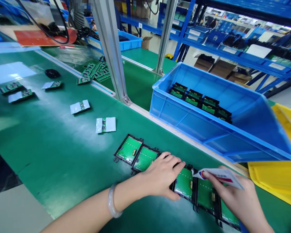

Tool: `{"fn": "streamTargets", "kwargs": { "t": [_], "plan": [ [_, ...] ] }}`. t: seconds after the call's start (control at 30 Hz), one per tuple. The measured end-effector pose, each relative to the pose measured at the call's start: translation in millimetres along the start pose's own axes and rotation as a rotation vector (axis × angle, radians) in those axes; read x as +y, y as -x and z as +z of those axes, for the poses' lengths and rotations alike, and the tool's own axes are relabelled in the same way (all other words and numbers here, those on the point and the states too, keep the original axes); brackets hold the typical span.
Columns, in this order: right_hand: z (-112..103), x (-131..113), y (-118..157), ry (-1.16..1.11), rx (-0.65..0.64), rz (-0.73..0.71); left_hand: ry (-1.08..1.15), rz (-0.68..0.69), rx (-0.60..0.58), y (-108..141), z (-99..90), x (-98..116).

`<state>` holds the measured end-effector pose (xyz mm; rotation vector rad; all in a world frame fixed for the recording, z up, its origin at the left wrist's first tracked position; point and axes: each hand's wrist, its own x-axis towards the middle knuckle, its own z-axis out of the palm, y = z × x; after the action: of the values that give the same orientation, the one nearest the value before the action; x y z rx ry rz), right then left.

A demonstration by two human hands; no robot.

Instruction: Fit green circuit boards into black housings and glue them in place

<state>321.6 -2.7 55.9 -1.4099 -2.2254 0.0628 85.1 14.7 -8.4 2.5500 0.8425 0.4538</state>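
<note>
A row of green circuit boards in black plastic frames (129, 149) runs diagonally across the green bench. My left hand (163, 174) lies over the middle of the row, fingers bent to the far edge and thumb at the near edge of a framed circuit board (184, 183); its palm hides the board beneath. In my right hand (242, 194) is a white squeeze tube (220, 176) with red and blue print, tilted down to the left. The tube's tip is at the far right corner of that framed board. Its exact contact is too small to tell.
Behind the row stands a blue bin (184, 113) holding several black-framed boards. Small boards with pale sheets (106, 125) lie to the left. A metal post (113, 48) rises from the bench's rail. Yellow trays (274, 181) are at the right, blue shelving (223, 53) behind.
</note>
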Motion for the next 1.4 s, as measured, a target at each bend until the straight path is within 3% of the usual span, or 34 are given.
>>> {"fn": "streamTargets", "kwargs": {
  "t": [0.17, 0.33, 0.53, 0.6, 0.67, 0.73, 0.83, 0.9, 1.1, 1.4],
  "plan": [
    [-8, 7, 10, -0.044, 0.055, 0.073, 0.009, -0.001, -0.004, 0, 0.0, 0],
    [-3, -5, 28, -0.093, 0.039, -0.116, 0.015, -0.005, 0.006, 0, 2.0, -1],
    [6, 1, 51, 0.154, -0.003, -0.314, 0.025, -0.004, 0.021, 0, 3.4, -1],
    [4, 0, 48, 0.087, 0.013, -0.267, 0.027, 0.001, 0.026, 0, 3.7, -1],
    [1, -6, 39, -0.081, 0.033, -0.106, 0.029, 0.004, 0.025, 0, 3.6, -1],
    [-3, -12, 27, -0.245, -0.003, 0.179, 0.035, -0.001, 0.014, 0, 2.8, -1],
    [-3, -18, 17, -0.47, -0.156, 0.635, 0.046, -0.019, -0.002, 0, 0.5, 1],
    [3, -18, 14, -0.617, -0.24, 0.774, 0.051, -0.031, -0.007, -1, -1.0, 2],
    [31, -10, 9, -0.757, -0.377, 0.635, 0.024, -0.086, -0.055, -3, -3.9, 4],
    [45, -11, 7, -0.763, -0.328, 0.452, 0.003, -0.084, -0.082, -7, -6.2, 5]
  ]
}}
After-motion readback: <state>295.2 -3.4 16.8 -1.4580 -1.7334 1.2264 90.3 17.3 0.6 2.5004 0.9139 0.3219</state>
